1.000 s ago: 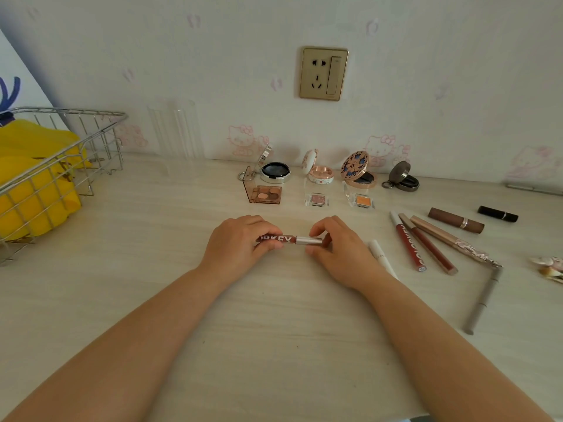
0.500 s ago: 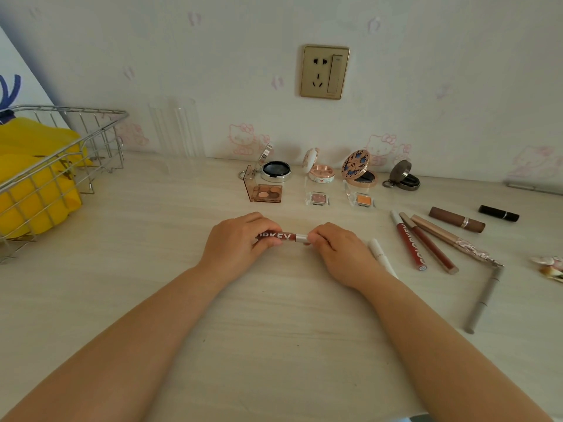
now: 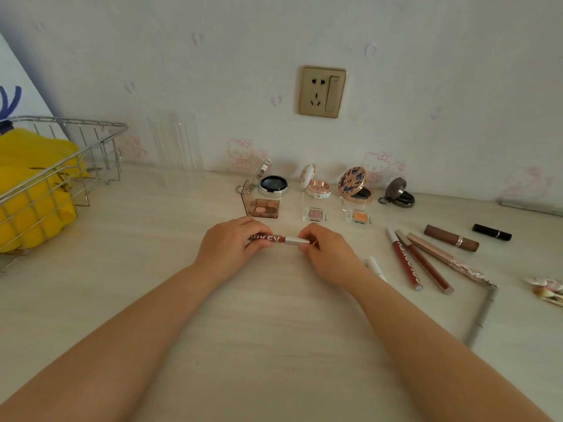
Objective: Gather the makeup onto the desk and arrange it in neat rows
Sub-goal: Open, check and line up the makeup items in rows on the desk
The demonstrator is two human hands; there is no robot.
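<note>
With the lip gloss tube (image 3: 278, 239) held crosswise just above the counter (image 3: 274, 345), long axis running nine to three. Left hand (image 3: 231, 249) pinching the red barrel, right hand (image 3: 327, 254) pinching the silver cap. Nearer the right hand: laid-out tubes (image 3: 420, 260) at three o'clock.

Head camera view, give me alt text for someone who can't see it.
Two bare hands, left hand and right hand, hold a dark red lip gloss tube horizontally just above a pale desk. Behind it stand open compacts and small eyeshadow pans; lip pencils and lipsticks lie to the right, a wire basket to the left.
</note>
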